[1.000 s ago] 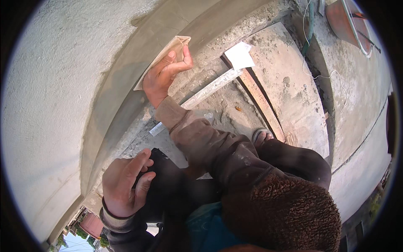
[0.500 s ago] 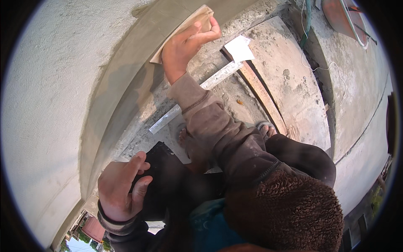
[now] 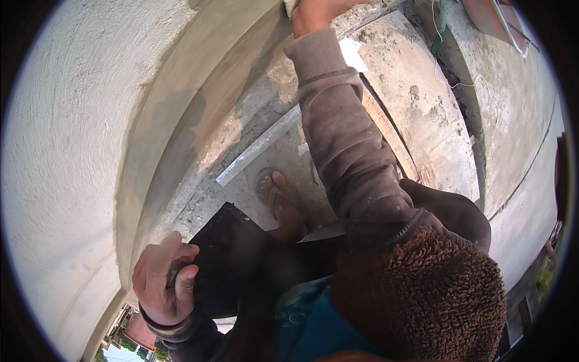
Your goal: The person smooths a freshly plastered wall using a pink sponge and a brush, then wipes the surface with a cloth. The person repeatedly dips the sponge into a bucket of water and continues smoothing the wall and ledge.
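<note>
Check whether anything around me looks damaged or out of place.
The thin white cord at upper right looks out of place, trailing in loose bends across the ragged gap. The pale slab left of that gap looks worn: its surface has a dark rough patch.

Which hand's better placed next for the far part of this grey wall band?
Likely your right hand: it reaches far forward, a beige pad beside it, near the grey wall band. Your left hand sits back by the black trouser leg, apparently empty.
</note>
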Motion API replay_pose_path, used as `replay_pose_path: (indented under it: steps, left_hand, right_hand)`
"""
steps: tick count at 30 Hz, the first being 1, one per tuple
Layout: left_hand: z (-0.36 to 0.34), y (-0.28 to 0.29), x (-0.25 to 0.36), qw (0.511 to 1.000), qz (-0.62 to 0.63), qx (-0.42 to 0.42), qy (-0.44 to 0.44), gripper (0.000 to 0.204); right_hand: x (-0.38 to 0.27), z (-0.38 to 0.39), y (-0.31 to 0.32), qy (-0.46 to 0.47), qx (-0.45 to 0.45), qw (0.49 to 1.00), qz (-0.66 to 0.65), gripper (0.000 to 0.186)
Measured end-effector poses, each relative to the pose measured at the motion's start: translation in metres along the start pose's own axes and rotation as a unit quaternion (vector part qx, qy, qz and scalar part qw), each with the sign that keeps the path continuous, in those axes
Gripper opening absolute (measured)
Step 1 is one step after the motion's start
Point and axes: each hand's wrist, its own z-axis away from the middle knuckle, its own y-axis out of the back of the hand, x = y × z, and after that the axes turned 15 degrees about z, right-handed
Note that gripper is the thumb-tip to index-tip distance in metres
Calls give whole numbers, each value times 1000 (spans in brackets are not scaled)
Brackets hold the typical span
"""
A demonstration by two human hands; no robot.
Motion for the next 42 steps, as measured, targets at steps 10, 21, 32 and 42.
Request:
replay_pose_path:
  steps: [10, 21, 32, 42]
  left_hand:
    - [-29, -12, 9, 994, 72, 46, -73, 50]
    - [-34, -26, 15, 991, 106, 40, -66, 46]
    - [-12, -1, -2, 994, 78, -16, -74, 45]
    - [-41, -33, 16, 897, -8, -233, -374, 39]
  right_hand:
    - [75, 237, 96, 48, -242, 965, 93, 39]
    - [90, 246, 68, 135, -129, 975, 123, 42]
    - [29, 91, 48, 123, -51, 991, 25, 48]
    - [-116, -11, 157, 410, -159, 880, 181, 25]
